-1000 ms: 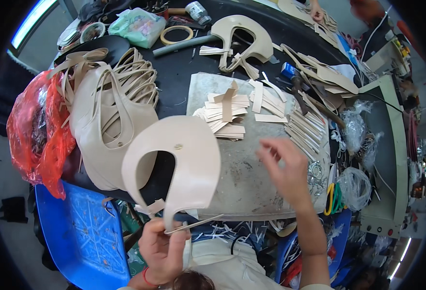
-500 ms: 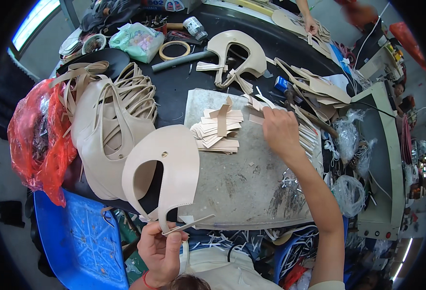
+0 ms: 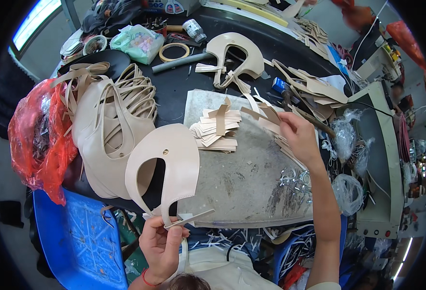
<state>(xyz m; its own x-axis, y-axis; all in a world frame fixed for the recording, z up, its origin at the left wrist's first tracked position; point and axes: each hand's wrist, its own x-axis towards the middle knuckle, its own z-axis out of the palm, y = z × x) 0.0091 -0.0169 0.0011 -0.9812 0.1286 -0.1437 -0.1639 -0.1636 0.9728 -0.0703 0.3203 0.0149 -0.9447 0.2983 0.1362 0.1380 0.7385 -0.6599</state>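
Observation:
My left hand point(image 3: 160, 247) is closed at the near edge of the work board, pinching the narrow end of a beige leather panel point(image 3: 183, 164) with a big curved cut-out and a small metal stud. A thin beige strip point(image 3: 189, 219) sticks out to the right from the same pinch. My right hand point(image 3: 300, 138) has thumb and fingers closed on a short beige leather strip point(image 3: 271, 114), over the board's right side. Other strips lie beneath and beside it, partly covered by the hand. Left of it sits a stack of short leather strips point(image 3: 217, 128), one lying crosswise on top.
A pile of beige leather panels point(image 3: 94, 133) rests left of the board point(image 3: 242, 193). Beyond the board lie another cut-out panel point(image 3: 251, 53), a grey rod point(image 3: 179, 62) and a tape roll point(image 3: 174, 51). A hammer point(image 3: 314, 118), plastic bags point(image 3: 347, 193) and metal rings point(image 3: 300, 181) are at right.
My right hand has drawn back slightly to the right and lifted, now with a strip between its fingers. My left hand and its panel have barely moved. The other person's hand has moved away at the top.

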